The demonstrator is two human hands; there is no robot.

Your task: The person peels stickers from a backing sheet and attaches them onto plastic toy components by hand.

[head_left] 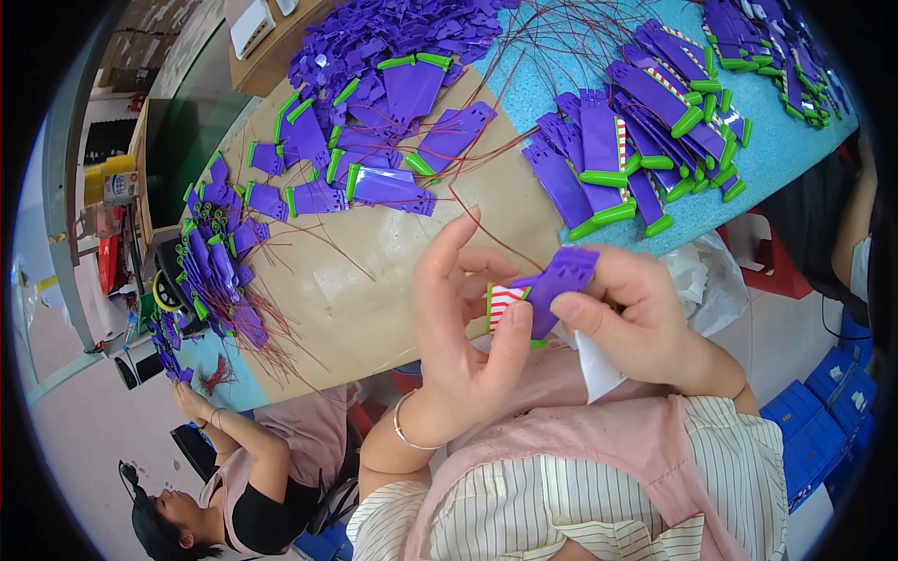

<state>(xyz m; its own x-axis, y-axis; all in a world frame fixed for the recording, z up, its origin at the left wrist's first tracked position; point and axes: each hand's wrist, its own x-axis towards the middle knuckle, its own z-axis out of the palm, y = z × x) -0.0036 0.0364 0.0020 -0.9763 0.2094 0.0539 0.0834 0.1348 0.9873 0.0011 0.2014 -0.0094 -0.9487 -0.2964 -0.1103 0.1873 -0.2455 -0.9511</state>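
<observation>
In front of my chest, both hands hold one purple plastic wing-shaped piece (564,280) with bits of green at its lower edge. My left hand (468,318) pinches its left part, the thumb on a red-and-white striped sticker (505,301). The left index finger points upward. My right hand (645,313) grips the piece's right end between thumb and bent fingers. A white slip of paper (596,366) hangs below the right thumb; the fingers hide how it is held. One thin dark red wire (491,236) runs up from the piece toward the table.
Purple pieces with green tips and striped stickers (645,140) lie stacked at right. A purple heap (393,37) stands at the back, with wired pieces (388,187) before it. At left, a co-worker's hand (194,402) reaches the table edge. Blue bins (828,397) stand lower right.
</observation>
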